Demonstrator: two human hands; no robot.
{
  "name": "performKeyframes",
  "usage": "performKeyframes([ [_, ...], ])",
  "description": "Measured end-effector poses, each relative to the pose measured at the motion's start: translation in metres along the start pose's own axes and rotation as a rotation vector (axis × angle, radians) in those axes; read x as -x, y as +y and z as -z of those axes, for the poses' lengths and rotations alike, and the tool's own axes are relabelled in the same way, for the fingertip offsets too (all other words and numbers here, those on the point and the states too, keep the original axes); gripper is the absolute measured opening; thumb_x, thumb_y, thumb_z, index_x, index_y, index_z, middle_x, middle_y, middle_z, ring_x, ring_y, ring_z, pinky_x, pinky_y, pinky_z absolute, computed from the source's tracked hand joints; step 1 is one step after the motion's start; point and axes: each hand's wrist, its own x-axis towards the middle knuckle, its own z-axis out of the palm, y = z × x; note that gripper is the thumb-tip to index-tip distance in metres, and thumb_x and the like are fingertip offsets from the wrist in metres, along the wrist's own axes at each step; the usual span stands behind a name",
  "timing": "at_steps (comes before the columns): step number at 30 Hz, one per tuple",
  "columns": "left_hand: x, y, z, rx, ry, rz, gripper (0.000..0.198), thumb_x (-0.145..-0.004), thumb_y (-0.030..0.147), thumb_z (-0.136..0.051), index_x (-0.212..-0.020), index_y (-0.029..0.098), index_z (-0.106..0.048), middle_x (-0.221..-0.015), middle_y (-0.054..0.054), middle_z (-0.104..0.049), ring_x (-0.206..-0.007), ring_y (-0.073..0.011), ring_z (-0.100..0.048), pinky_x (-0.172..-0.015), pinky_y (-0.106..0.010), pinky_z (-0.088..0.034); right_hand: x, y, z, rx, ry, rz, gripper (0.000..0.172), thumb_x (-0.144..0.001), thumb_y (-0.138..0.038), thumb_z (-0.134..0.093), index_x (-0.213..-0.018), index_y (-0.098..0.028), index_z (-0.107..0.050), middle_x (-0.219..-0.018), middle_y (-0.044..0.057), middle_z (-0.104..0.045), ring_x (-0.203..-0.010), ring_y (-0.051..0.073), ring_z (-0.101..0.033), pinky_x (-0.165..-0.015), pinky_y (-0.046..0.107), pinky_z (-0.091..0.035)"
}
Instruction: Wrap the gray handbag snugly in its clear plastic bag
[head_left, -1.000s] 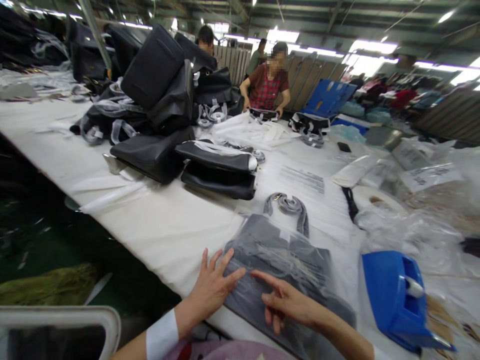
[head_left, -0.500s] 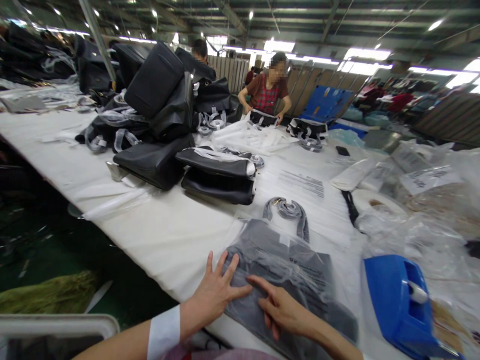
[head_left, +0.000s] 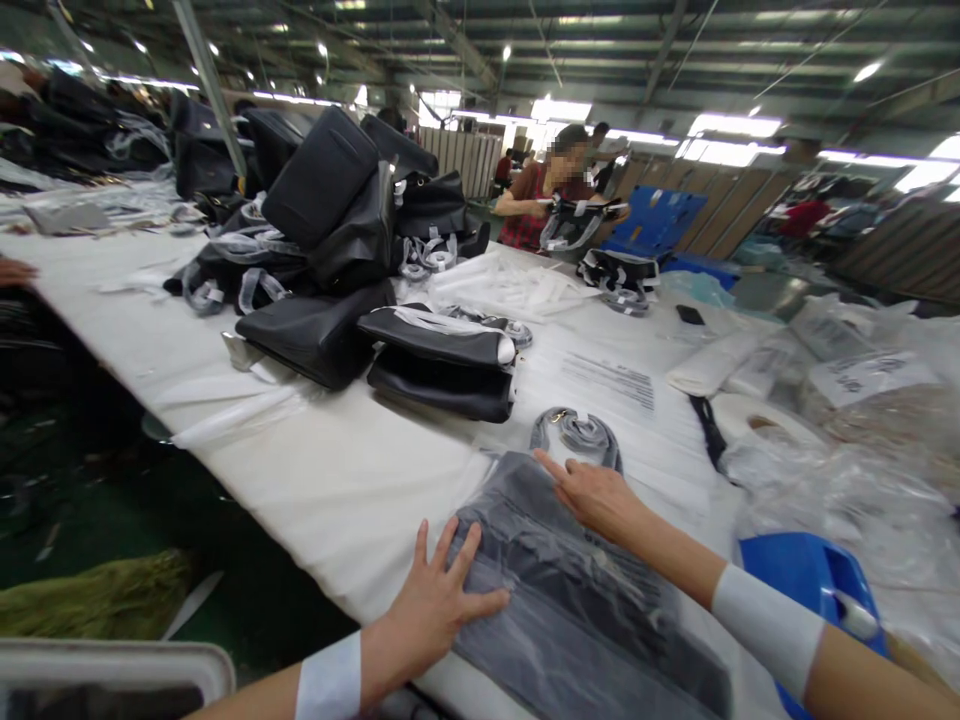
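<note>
A grey bag in a clear plastic sleeve (head_left: 577, 600) lies flat at the near edge of the white table (head_left: 352, 470). My left hand (head_left: 439, 600) presses flat on its near left corner, fingers spread. My right hand (head_left: 592, 492) rests open on the far end of the bag, fingers stretched toward its wrapped grey handles (head_left: 577, 432). Both wrists carry white cuffs.
Black bags (head_left: 442, 362) and a taller heap of black bags (head_left: 330, 200) stand mid-table. A blue tape dispenser (head_left: 817, 590) sits at right beside crumpled clear plastic (head_left: 847, 480). A printed sheet (head_left: 611, 378) lies beyond the handles. A person (head_left: 551, 185) holds up a bag at the far end.
My right hand has moved from the near part of the bag, beside my left hand, up to its far end near the handles. The person opposite has lifted a bag.
</note>
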Motion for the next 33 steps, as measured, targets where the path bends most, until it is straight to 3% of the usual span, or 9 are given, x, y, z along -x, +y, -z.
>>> performKeyframes([
  [4,0.001,-0.001,-0.001,0.03,-0.007,-0.012,0.082,-0.085,0.026,-0.063,-0.14,0.061,-0.013,-0.16,-0.014,0.002,-0.14,-0.0524,-0.014,-0.095,-0.085,-0.016,0.027,-0.039,-0.004,-0.427,0.025,0.032,0.051,-0.091,-0.045,-0.053,-0.134,-0.019,-0.046,-0.108,0.011,-0.067,-0.092,0.025,-0.064,-0.079,0.035,-0.049],
  [8,0.001,-0.002,-0.002,0.029,-0.006,-0.017,0.081,-0.085,0.027,-0.063,-0.14,0.06,-0.013,-0.16,-0.016,0.001,-0.14,-0.0529,-0.015,-0.095,-0.084,-0.018,0.05,-0.07,-0.015,-0.683,-0.116,-0.123,0.026,-0.084,-0.044,-0.062,-0.096,-0.021,-0.064,-0.078,0.003,-0.069,-0.071,0.02,-0.063,-0.064,0.03,-0.044],
  [12,0.0,0.0,-0.002,0.006,-0.015,0.011,0.091,-0.081,0.017,-0.067,-0.139,0.061,-0.013,-0.16,-0.013,-0.001,-0.14,-0.0522,-0.016,-0.096,-0.083,-0.019,0.046,-0.082,-0.021,-0.709,-0.18,-0.145,0.022,-0.08,-0.039,-0.065,-0.09,-0.02,-0.066,-0.074,0.003,-0.068,-0.07,0.021,-0.062,-0.062,0.03,-0.041],
  [15,0.0,0.0,-0.002,0.004,-0.022,0.013,0.09,-0.081,0.016,-0.066,-0.14,0.061,-0.014,-0.161,-0.013,-0.001,-0.14,-0.052,-0.016,-0.096,-0.083,-0.019,0.038,-0.083,-0.022,-0.754,-0.135,-0.075,0.015,-0.084,-0.031,-0.057,-0.085,-0.021,-0.067,-0.083,0.004,-0.07,-0.079,0.02,-0.063,-0.071,0.03,-0.044],
  [17,0.0,-0.001,-0.002,0.016,-0.021,0.001,0.087,-0.083,0.019,-0.064,-0.14,0.06,-0.014,-0.161,-0.013,0.0,-0.14,-0.0523,-0.016,-0.095,-0.084,-0.02,0.035,-0.082,-0.022,-0.774,-0.107,-0.043,0.02,-0.088,-0.028,-0.049,-0.082,-0.021,-0.066,-0.086,0.005,-0.07,-0.083,0.019,-0.063,-0.075,0.03,-0.044],
  [22,0.002,-0.001,-0.003,0.023,-0.018,-0.002,0.086,-0.083,0.019,-0.064,-0.14,0.059,-0.015,-0.16,-0.016,0.001,-0.139,-0.0533,-0.016,-0.095,-0.084,-0.02,0.029,-0.079,-0.02,-0.677,-0.107,-0.051,0.021,-0.089,-0.026,-0.046,-0.081,-0.02,-0.065,-0.087,0.006,-0.069,-0.082,0.019,-0.062,-0.075,0.03,-0.044],
  [27,0.001,0.001,-0.004,0.013,-0.021,0.026,0.093,-0.079,0.009,-0.064,-0.139,0.061,-0.017,-0.161,-0.012,0.0,-0.141,-0.0501,-0.015,-0.099,-0.08,-0.02,0.017,-0.077,-0.029,-0.648,-0.093,-0.201,0.01,-0.08,-0.029,-0.059,-0.081,-0.021,-0.065,-0.081,0.004,-0.068,-0.075,0.019,-0.061,-0.067,0.029,-0.041],
  [30,-0.001,0.001,-0.002,0.016,-0.02,0.032,0.095,-0.076,0.006,-0.064,-0.139,0.06,-0.019,-0.161,-0.012,-0.001,-0.141,-0.0503,-0.014,-0.099,-0.08,-0.02,0.005,-0.066,-0.038,-0.677,-0.092,-0.303,0.016,-0.068,-0.031,-0.07,-0.079,-0.02,-0.065,-0.071,0.001,-0.068,-0.064,0.016,-0.06,-0.055,0.026,-0.038],
  [33,-0.002,0.001,-0.002,0.029,-0.014,0.034,0.095,-0.075,0.005,-0.064,-0.139,0.061,-0.02,-0.161,-0.013,0.001,-0.141,-0.0511,-0.014,-0.098,-0.081,-0.019,-0.002,-0.047,-0.041,-0.706,-0.031,-0.345,0.015,-0.078,-0.033,-0.059,-0.072,-0.02,-0.065,-0.067,0.002,-0.068,-0.064,0.017,-0.062,-0.058,0.027,-0.042],
])
